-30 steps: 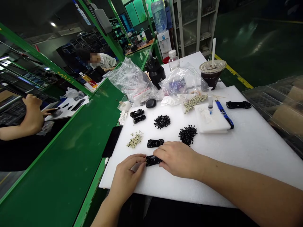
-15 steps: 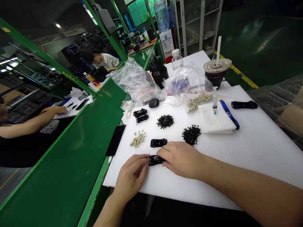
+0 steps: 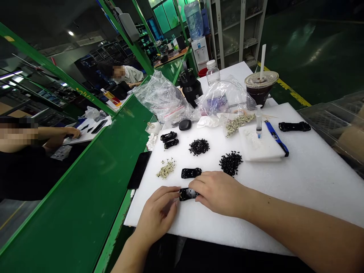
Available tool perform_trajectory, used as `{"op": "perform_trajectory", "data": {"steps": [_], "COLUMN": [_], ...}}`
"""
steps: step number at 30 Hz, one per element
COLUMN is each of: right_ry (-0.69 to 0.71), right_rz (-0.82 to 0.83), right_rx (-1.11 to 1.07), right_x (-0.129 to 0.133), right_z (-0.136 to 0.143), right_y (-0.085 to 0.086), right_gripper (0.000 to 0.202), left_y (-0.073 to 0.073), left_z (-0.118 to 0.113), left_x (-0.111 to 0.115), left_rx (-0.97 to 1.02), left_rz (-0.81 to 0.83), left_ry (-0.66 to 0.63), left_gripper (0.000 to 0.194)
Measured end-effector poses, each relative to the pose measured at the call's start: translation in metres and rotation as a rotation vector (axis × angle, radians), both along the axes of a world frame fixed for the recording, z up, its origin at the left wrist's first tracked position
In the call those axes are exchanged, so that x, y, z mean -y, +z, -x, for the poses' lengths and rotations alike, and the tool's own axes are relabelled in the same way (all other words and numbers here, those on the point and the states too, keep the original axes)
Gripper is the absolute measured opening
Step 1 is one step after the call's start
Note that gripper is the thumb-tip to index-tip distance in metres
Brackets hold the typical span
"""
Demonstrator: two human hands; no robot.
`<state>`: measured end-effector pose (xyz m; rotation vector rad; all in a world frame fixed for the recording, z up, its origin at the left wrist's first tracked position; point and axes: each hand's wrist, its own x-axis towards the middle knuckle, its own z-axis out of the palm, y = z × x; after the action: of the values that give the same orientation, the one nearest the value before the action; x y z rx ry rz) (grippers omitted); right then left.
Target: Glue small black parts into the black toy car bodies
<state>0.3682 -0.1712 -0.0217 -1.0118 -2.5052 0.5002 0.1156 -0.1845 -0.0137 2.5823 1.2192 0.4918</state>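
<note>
A small black toy car chassis (image 3: 186, 193) lies on the white work board (image 3: 256, 212), between my two hands. My left hand (image 3: 157, 210) steadies its left end with the fingertips, the thumb bent just below. At the right end, my right hand (image 3: 217, 191) grips it between thumb and fingers, covering that end. Just above lies a second black chassis (image 3: 191, 173), partly close to my right knuckles. Loose piles surround them: pale small parts (image 3: 166, 169) on the left, black bits (image 3: 199, 147) behind, and more black bits (image 3: 231, 163) to the right.
Two black chassis pieces (image 3: 170, 140) lie farther back; another black chassis (image 3: 294, 126) is far right. A syringe (image 3: 258, 123) rests on a white pad (image 3: 253, 148) beside a blue cutter (image 3: 276, 138). Plastic bags (image 3: 165, 98), a drink cup (image 3: 261, 85) and a black phone (image 3: 139, 170) border the area.
My hands and the chassis keep nearly the same place; the chassis now shows more of its pale inside. At left, the co-worker has leaned forward, with a second arm showing.
</note>
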Motion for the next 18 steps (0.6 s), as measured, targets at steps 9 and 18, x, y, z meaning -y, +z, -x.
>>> {"op": "perform_trajectory", "data": {"steps": [9,18], "right_ry": [-0.002,0.007], "right_rz": [-0.005,0.005], "right_rx": [-0.001,0.018], "right_x": [-0.0005,0.0], "right_z": [0.0012,-0.0007], "right_y": [-0.0029,0.0022], "right_gripper": [0.015,0.014], "left_y": [-0.001,-0.0051], "left_z": [0.0016,0.0001], "left_x": [-0.0002,0.0048], "left_rx": [-0.001,0.034], "left_rz": [0.016,-0.05], "left_ry": [0.012,0.003], "left_gripper": [0.027,0.021]}}
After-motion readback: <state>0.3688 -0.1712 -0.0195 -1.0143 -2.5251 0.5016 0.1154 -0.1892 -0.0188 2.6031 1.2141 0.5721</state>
